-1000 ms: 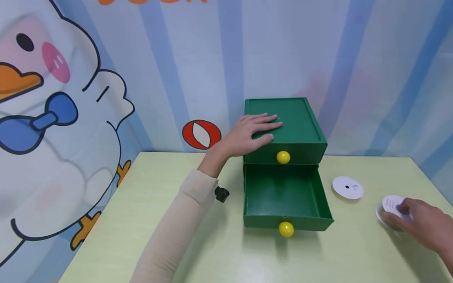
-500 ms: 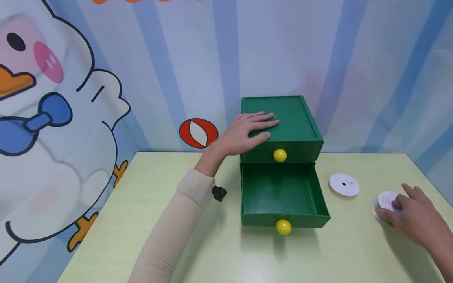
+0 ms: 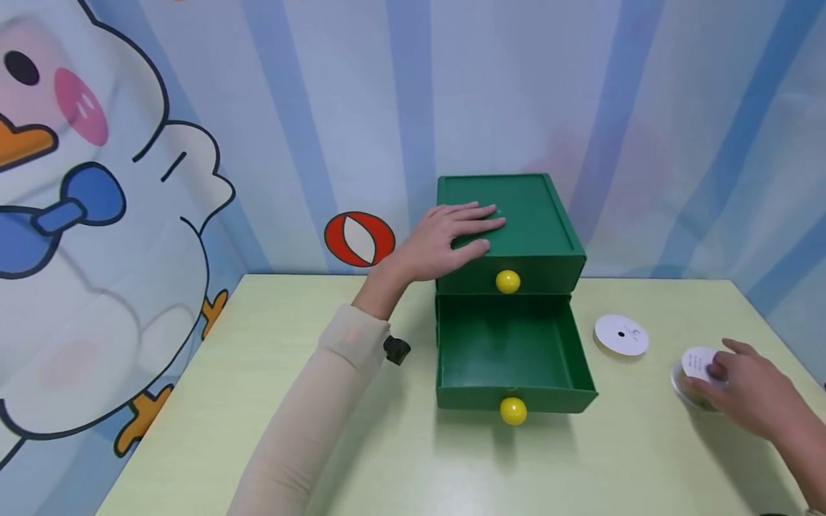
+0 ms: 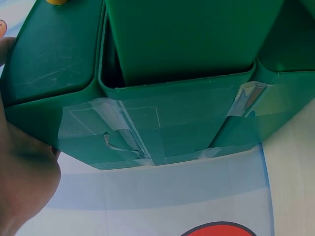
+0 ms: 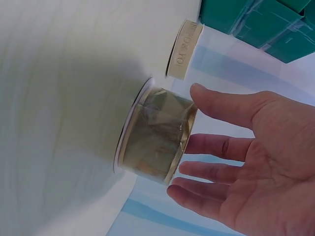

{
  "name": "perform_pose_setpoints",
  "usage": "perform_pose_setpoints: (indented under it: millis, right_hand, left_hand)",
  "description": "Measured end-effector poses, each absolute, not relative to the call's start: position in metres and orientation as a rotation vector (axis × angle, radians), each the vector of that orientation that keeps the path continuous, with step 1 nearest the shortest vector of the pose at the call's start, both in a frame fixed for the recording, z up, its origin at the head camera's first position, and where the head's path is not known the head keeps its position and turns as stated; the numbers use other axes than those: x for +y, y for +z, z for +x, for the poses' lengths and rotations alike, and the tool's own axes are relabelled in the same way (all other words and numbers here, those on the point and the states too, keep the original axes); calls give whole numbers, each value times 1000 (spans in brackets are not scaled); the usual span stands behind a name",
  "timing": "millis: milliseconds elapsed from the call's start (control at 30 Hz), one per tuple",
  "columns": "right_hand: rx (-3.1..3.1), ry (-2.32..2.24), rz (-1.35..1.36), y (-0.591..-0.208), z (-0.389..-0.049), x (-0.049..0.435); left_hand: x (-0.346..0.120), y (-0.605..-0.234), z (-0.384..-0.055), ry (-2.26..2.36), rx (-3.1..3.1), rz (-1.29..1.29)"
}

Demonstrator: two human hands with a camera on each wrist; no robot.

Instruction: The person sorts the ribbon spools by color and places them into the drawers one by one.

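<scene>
My left hand (image 3: pixel 445 244) rests on the top of a green two-drawer cabinet (image 3: pixel 525 211), palm down and fingers spread. The lower drawer (image 3: pixel 516 398) is pulled out and has a yellow knob; the upper one is closed. At the right, my right hand (image 3: pixel 755 394) is over a wide ribbon spool (image 5: pixel 157 135) standing on the table, its white top disc partly covered. In the right wrist view, thumb and fingers are spread and fairly straight by the spool's top rim; whether they touch it I cannot tell.
A narrower ribbon spool (image 3: pixel 622 335) lies flat between the cabinet and the wide spool. A striped backdrop (image 3: pixel 361 107) with a cartoon duck stands behind the table (image 3: pixel 310 308). Clear tape (image 4: pixel 133 132) runs across the cabinet's side.
My right hand's fingers have loosened and lifted somewhat off the wide spool, which stays about where it was. The left hand has kept its place on the cabinet. The head view shifts slightly.
</scene>
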State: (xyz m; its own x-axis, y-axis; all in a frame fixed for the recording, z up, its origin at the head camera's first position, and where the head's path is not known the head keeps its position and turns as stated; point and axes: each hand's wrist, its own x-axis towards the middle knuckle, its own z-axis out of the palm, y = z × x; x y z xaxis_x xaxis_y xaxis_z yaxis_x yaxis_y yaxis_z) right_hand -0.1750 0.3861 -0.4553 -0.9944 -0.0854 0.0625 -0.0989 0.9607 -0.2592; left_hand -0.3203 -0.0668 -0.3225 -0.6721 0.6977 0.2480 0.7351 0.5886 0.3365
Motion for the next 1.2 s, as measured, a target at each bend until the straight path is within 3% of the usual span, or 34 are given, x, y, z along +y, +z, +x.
perform_pose_setpoints:
  millis: [900, 1200]
  right_hand:
    - [-3198, 399, 173, -445, -188, 401]
    - [-3152, 362, 229, -424, -190, 398]
  left_hand:
    - [-58, -323, -323, -607, -2726, -1228]
    - [-59, -323, -322, -626, -2723, -1225]
